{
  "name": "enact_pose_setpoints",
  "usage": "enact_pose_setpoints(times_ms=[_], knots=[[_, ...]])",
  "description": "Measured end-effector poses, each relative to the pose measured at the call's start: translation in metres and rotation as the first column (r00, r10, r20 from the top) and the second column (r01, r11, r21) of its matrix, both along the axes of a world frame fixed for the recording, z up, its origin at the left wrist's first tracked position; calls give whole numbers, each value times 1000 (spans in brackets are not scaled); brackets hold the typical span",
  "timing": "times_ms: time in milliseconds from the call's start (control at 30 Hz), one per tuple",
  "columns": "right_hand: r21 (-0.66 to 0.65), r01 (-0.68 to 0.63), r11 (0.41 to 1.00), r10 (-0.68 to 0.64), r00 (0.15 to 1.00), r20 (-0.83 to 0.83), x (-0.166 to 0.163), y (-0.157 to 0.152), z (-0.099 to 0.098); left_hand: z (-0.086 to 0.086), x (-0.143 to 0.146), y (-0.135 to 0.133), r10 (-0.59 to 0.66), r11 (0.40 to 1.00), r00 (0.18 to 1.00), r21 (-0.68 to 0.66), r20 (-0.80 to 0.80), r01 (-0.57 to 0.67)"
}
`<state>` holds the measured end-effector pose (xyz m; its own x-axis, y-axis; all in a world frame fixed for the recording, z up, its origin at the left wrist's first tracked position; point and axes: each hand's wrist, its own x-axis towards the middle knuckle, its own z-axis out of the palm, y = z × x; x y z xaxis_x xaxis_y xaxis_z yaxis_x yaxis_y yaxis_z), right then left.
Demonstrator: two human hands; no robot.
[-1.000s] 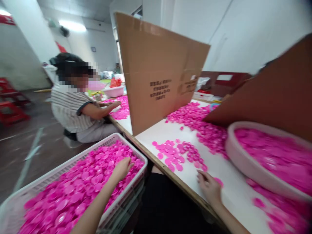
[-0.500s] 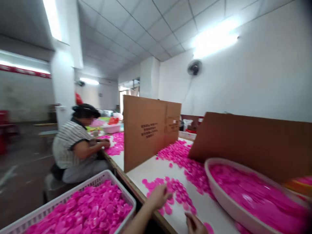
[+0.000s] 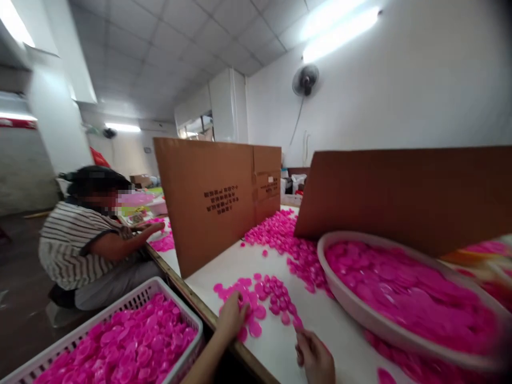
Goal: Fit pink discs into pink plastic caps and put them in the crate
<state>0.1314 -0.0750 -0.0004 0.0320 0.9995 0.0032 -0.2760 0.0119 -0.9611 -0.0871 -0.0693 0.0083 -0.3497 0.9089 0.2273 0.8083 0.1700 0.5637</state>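
Round pink plastic pieces (image 3: 256,325) lie scattered on the white table top (image 3: 276,346). My left hand (image 3: 232,318) rests over them near the table edge, fingers curled inward; what they hold, if anything, is hidden. To its right, my right hand (image 3: 316,356) is closed, with a pink disc (image 3: 297,323) pinched at the fingertips. Small cupped pink pieces (image 3: 278,293) form a curved row just beyond the two hands.
At left stands a white slatted basket (image 3: 194,341) full of pink pieces. A large pale basin (image 3: 340,298) heaped with pink discs is on the right. Cardboard panels (image 3: 200,213) stand upright on the table. Beyond them, a co-worker in a striped shirt (image 3: 76,240) sits working.
The view has swung, so most things appear farther left and higher. A pink disc now shows clearly in my right fingertips. My left hand stays over the scattered pieces.
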Motion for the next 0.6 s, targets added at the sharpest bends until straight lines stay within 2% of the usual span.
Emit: enact_pose_setpoints(times_ms=[67, 100, 167, 233, 333, 433, 500, 600], knots=[[-118, -86, 989, 54, 967, -251, 9, 5, 10, 4, 6, -6, 22, 994, 1000, 110, 12, -23], [-164, -168, 972, 93, 917, -387, 15, 8, 17, 8, 11, -9, 7, 987, 1000, 162, 19, -10], [-200, -333, 921, 161, 796, -583, 29, 12, 32, 20, 28, -18, -75, 976, 996, 206, 45, 65], [-174, -421, 890, 191, 693, -695, 41, 11, 49, 37, 51, -29, -200, 963, 976, 198, 80, 181], [-94, -477, 874, 248, 603, -758, 50, 2, 72, 67, 91, -51, -370, 917, 921, 206, 122, 341], [-19, -495, 869, 316, 582, -750, 50, -9, 91, 91, 119, -67, -486, 865, 864, 216, 132, 453], [10, -497, 868, 353, 602, -716, 48, -10, 98, 97, 126, -68, -511, 852, 849, 208, 134, 480], [-6, -479, 878, 378, 701, -605, 49, 2, 95, 89, 119, -59, -401, 910, 907, 172, 127, 378]])
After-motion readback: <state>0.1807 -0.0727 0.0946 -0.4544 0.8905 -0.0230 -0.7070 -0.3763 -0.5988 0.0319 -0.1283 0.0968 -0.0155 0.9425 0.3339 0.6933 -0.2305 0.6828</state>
